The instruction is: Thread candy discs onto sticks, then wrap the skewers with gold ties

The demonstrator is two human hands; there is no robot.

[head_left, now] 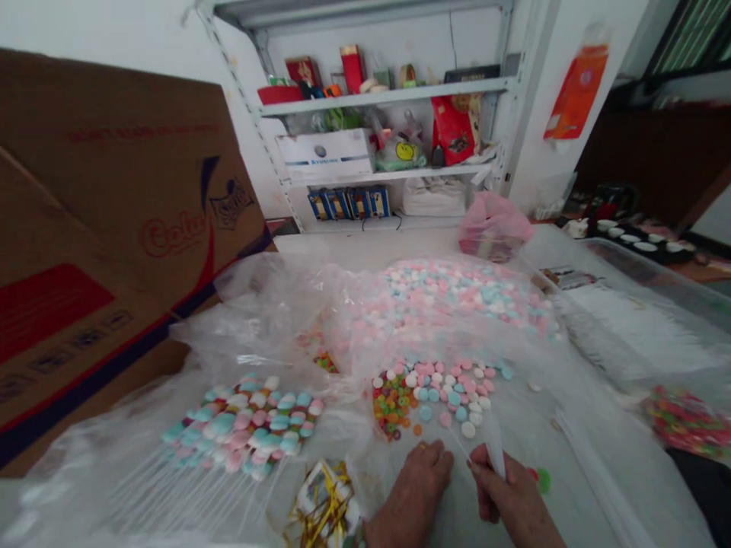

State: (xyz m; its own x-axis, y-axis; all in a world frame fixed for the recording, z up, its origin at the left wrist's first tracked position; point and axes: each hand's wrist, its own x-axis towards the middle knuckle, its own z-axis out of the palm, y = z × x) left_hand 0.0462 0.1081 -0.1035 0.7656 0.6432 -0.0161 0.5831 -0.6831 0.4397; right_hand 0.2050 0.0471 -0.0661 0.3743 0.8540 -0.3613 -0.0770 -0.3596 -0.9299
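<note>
Right hand [509, 487] pinches a thin white stick [458, 444], left hand [416, 487] grip unclear; a sideways nudge could scatter loose pink, white and blue disc-shaped candies [454, 398].

head camera | looks forward and down | hands [416, 487] near, low in view | shelf [388, 97] farther, top

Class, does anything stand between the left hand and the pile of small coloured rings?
Nothing visible blocks it: the left hand is just short of the small coloured rings, with one loose orange ring nearest it.
</note>
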